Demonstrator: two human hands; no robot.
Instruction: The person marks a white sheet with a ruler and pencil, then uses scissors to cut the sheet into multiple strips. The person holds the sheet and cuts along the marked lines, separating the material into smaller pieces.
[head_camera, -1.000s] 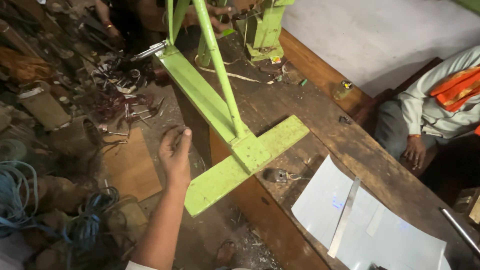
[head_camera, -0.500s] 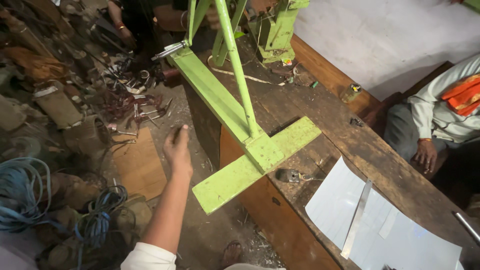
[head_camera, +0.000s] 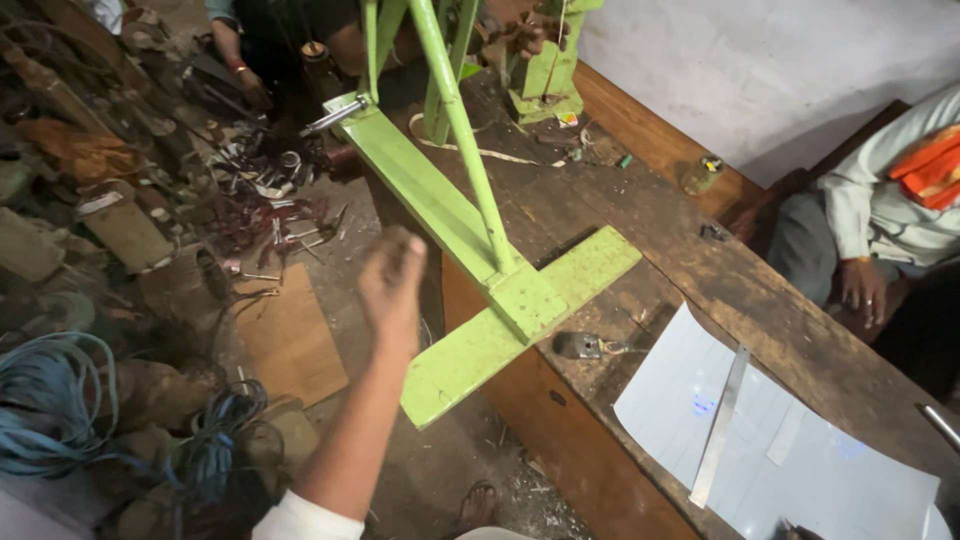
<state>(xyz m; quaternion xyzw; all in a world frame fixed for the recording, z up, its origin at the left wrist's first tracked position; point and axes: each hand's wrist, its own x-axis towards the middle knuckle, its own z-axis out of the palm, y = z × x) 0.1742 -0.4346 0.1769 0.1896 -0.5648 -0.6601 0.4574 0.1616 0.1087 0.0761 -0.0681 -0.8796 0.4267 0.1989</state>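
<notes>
Left hand (head_camera: 392, 285) raised, blurred, touching nothing.
Fingers loosely spread; green T-shaped frame (head_camera: 500, 300) at 3 o'clock, untouched; right hand unseen.

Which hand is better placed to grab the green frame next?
Probably the left hand: raised, blurred, empty, just left of the green frame. The right hand is out of view.

Dim indoor light, brighter at right wall, left hand (head_camera: 392, 285) motion-blurred, clutter at left perhaps underexposed
</notes>
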